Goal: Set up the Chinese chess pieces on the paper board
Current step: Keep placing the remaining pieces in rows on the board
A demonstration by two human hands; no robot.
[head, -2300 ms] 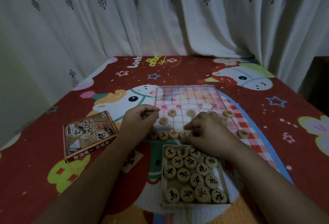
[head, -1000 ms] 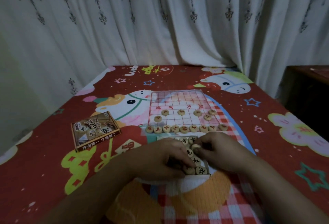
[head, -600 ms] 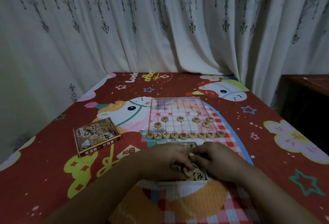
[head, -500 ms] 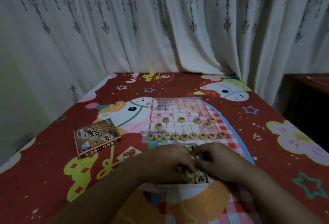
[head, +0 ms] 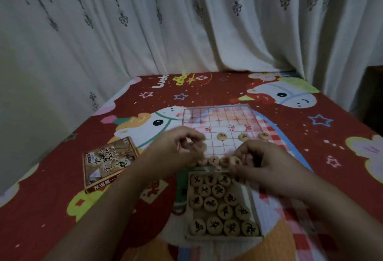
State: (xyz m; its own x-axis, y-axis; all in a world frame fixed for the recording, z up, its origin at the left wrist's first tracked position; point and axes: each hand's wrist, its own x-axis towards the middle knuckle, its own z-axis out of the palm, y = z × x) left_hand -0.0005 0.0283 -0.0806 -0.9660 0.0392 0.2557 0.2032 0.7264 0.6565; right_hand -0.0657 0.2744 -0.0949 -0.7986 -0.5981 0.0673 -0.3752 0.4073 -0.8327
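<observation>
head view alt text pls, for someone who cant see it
Two hands hover at the near edge of a paper chess board: the right hand pinches a wooden piece, the left hand is motion-blurred. An open tray of black-lettered pieces sits nearest the camera, a printed box to its left, on a red cartoon cloth.

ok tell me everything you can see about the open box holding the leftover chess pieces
The shallow, pale, square cardboard-looking box lies flat and lidless on the red cartoon-printed cloth, just nearer the person than the paper board. Round light wooden discs with black characters lie face up inside in about four loose rows, leaving a bare strip along its right wall. The right hand, pinching a black-lettered disc, overlaps its far right corner; contact cannot be told.
</observation>
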